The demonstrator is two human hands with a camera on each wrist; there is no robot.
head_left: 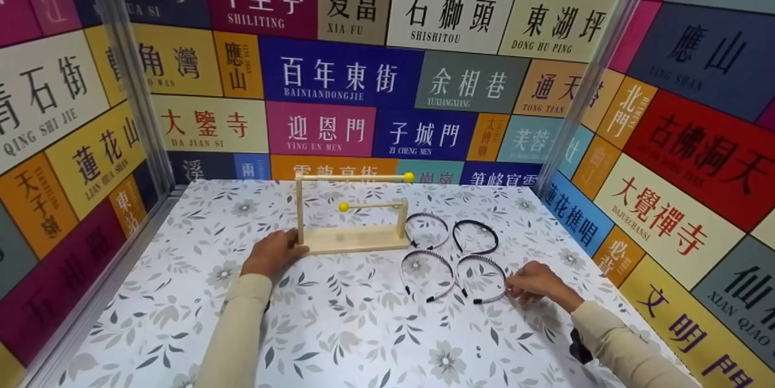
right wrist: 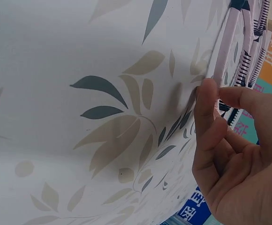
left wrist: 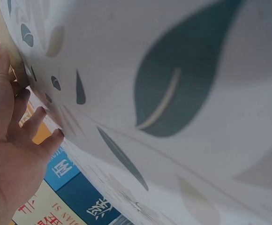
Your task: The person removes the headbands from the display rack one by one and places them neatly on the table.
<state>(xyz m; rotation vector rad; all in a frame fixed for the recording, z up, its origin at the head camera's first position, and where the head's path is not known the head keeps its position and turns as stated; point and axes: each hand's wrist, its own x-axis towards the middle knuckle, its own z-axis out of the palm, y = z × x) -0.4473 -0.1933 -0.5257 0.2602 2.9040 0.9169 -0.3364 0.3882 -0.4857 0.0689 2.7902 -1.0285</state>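
Note:
A pale wooden stand with two horizontal rods tipped by yellow balls sits toward the back of the table. My left hand holds the left end of its base; in the left wrist view the thumb and a finger meet the wood while the other fingers spread. Just right of the stand lie several toothed hair hoops. My right hand pinches the right side of the nearest pinkish headband between thumb and fingers. In the right wrist view this headband is still close to the tabletop.
Beside the pinched one lie another pinkish headband, a black headband and a pale headband. The table has a leaf-patterned cover. Colourful sign-printed walls enclose it at the back and both sides.

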